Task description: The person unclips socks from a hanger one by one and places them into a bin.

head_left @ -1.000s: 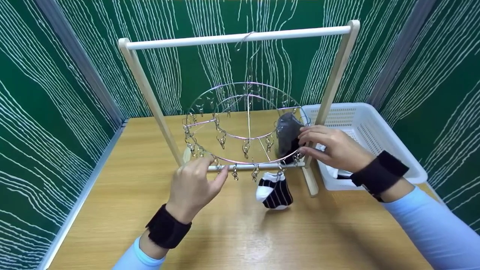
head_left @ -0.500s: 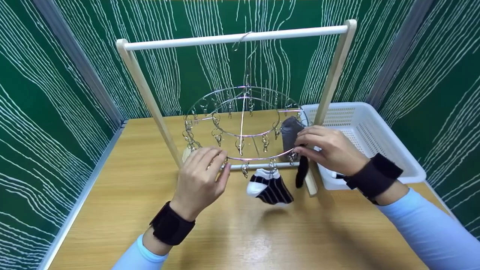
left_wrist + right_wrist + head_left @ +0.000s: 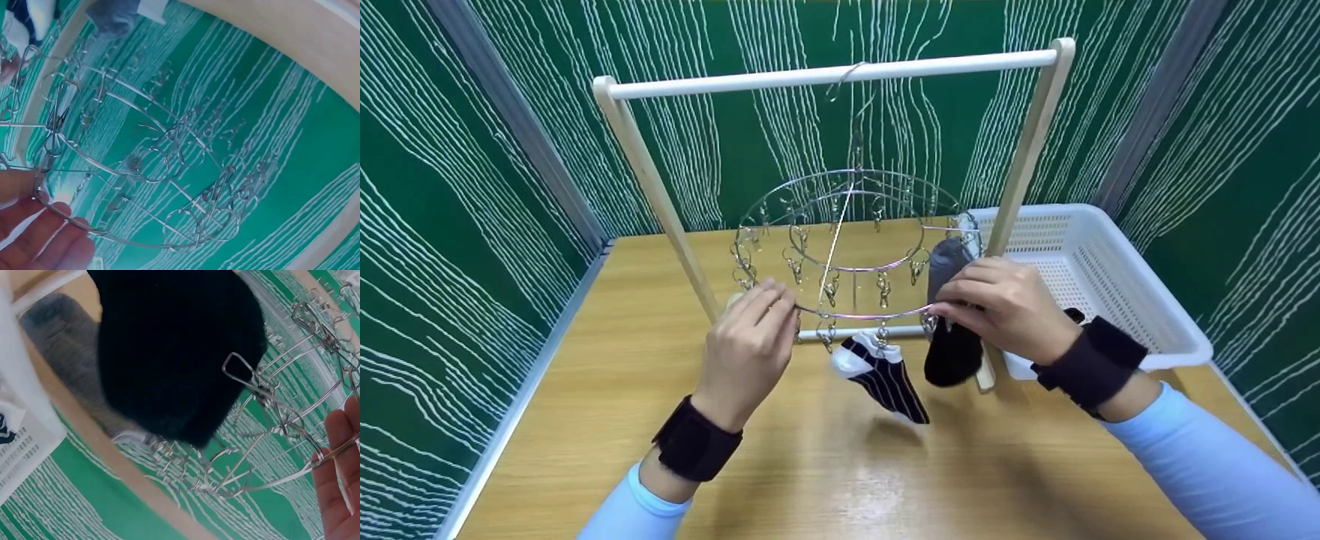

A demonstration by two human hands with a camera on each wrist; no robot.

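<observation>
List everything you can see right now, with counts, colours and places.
rack: 1, pale wood, back of table
hanger: 1, round metal ring with clips, hung from rack bar
striped sock: 1, dark with white toe, clipped at ring's front
dark sock: 1, black and grey, at ring's right side
basket: 1, white, right of rack
table: 1, light wood
left hand: pinches ring's front left rim
right hand: on dark sock at ring's right rim

White basket (image 3: 1117,247) on wooden table (image 3: 585,390)
</observation>
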